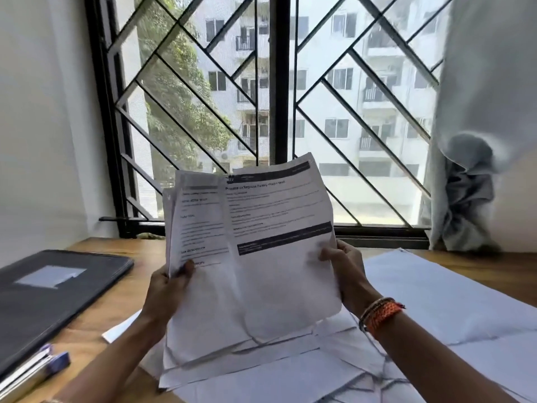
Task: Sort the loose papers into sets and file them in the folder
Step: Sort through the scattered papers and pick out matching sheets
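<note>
I hold a bunch of printed papers (261,257) upright in front of me, above the wooden desk (116,309). My left hand (171,286) grips the left edge of the back sheets, thumb on the print. My right hand (345,271) pinches the right edge of the front sheet (284,222), which carries a black header bar and a black band. More loose sheets (290,370) lie flat on the desk under my arms. A dark grey folder (49,295) with a white label lies closed at the left.
Large white sheets (436,301) cover the right side of the desk. A stapler or similar blue-tipped item (55,362) sits on stacked books at the lower left. Behind the desk is a barred window (276,112), with a knotted curtain (467,193) at the right.
</note>
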The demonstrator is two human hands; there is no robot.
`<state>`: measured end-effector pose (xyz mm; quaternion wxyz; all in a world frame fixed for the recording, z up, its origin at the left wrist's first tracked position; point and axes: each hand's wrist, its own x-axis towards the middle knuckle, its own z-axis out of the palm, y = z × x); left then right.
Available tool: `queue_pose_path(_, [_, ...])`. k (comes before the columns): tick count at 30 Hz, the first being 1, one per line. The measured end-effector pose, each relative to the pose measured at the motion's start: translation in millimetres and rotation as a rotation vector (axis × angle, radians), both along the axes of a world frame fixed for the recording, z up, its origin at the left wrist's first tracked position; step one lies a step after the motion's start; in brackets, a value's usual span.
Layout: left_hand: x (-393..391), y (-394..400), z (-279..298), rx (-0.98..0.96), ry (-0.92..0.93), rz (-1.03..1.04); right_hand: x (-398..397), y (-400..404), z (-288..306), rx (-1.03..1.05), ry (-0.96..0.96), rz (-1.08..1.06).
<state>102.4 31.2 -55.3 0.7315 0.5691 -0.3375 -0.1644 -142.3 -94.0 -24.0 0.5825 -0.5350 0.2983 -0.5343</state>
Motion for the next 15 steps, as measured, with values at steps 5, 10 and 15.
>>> queue_pose_path(5, [-3.6,3.5,2.8,0.002,0.02,-0.016,-1.1,-2.5,-2.9,-0.007,0.004,-0.011])
queue_pose_path(10, [-6.2,8.7,5.8,-0.004,0.034,-0.025,-1.9,0.2,-1.2,-0.013,0.006,-0.011])
queue_pose_path(15, [-6.2,10.4,6.9,0.01,0.032,-0.012,-3.1,-4.1,-0.4,-0.009,0.006,-0.015])
